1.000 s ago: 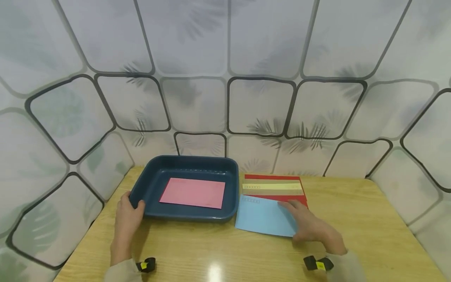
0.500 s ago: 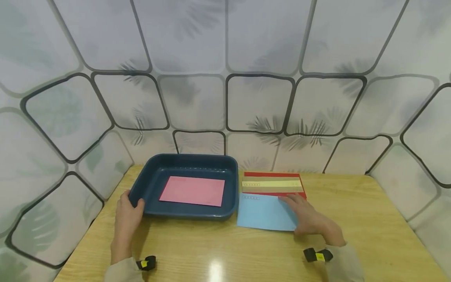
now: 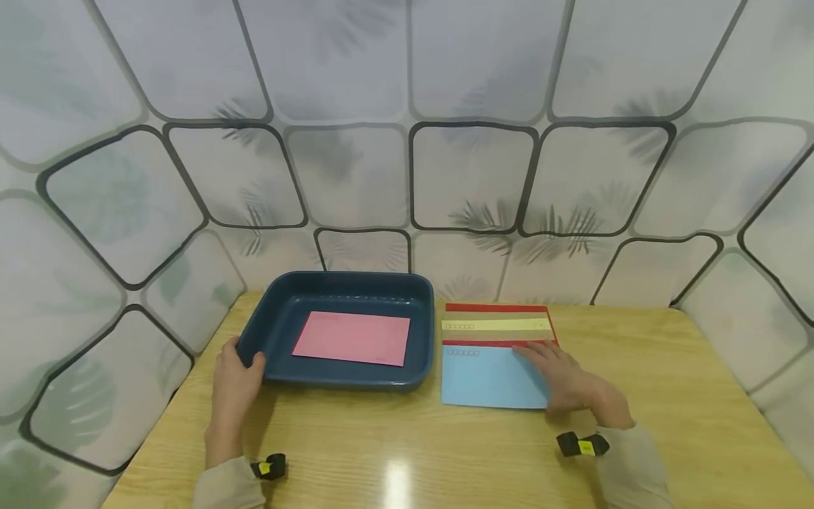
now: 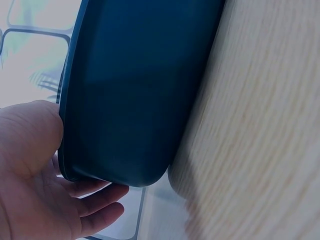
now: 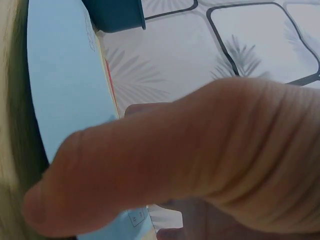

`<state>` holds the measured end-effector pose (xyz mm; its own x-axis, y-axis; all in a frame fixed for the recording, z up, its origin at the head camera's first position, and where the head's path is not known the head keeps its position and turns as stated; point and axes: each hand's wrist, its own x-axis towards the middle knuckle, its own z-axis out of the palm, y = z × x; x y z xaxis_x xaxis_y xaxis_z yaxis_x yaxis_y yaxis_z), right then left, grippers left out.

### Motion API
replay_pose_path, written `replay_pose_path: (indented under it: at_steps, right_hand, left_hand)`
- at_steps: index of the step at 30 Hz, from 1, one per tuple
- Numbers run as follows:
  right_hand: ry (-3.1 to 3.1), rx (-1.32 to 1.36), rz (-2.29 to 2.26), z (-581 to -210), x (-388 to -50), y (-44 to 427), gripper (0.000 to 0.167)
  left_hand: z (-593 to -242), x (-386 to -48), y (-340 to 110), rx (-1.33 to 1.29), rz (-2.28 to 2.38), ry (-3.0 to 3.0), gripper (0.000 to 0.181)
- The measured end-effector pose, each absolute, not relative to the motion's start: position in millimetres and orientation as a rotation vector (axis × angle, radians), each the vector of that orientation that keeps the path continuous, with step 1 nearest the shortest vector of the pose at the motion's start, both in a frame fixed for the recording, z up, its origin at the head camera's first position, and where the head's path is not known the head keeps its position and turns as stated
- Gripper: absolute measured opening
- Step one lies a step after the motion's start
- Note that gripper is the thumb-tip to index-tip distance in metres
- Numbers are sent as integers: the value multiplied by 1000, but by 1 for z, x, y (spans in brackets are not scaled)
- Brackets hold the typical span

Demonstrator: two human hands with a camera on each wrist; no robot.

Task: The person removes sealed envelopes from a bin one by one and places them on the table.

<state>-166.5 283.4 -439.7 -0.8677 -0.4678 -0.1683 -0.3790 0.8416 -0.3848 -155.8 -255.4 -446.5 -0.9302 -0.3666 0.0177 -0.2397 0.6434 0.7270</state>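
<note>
A dark blue tray (image 3: 346,385) stands on the table, with a pink envelope (image 3: 352,339) lying in it. My left hand (image 3: 235,378) grips the tray's near left corner, thumb on the rim and fingers against the outer wall; the left wrist view shows that wall (image 4: 135,90) close up. To the right of the tray lies a light blue envelope (image 3: 492,375). With my right hand (image 3: 569,382) I hold its right end, the thumb (image 5: 75,190) at the near edge and the fingers toward the far edge. The right fingertips are partly hidden in the right wrist view.
Behind the blue envelope, yellow (image 3: 502,325), tan (image 3: 458,336) and red (image 3: 496,307) envelopes lie overlapped, mostly covered. Bare wooden table (image 3: 337,452) runs along the front. A patterned wall covering (image 3: 470,177) rises behind the table.
The blue envelope has turned from slanted to nearly straight and shifted slightly right from the tray, with my right hand on it. The left hand stays at the tray's corner.
</note>
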Motion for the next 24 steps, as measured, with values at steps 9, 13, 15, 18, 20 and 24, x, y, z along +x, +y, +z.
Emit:
replay_pose_path:
  at_steps: [9,13,15,18,20,24]
  right_hand:
    - [2738,-621,-482,-439,-168,284,109]
    - [2739,-608,-479,-439,-169,284,110]
    - [2734,-605,-481,-439,-168,283,110]
    - [2742,-623,-471,-439,-167,283,110]
    - [2741,-620,-474,-440,-167,283,110]
    - [2721,-592,-475,-440,-166,282,109]
  left_hand:
    - [-445,-158,-255,492,-1173,-2706,68]
    - [-444,-159,-256,483,-1182,-2709,68]
    - [-444,-158,-257,476,-1178,-2712,68]
    - [-443,-157,-258,461,-1172,-2718,68]
    - [-443,-156,-258,465,-1173,-2722,68]
    - [-445,-155,-258,483,-1170,-2719,67]
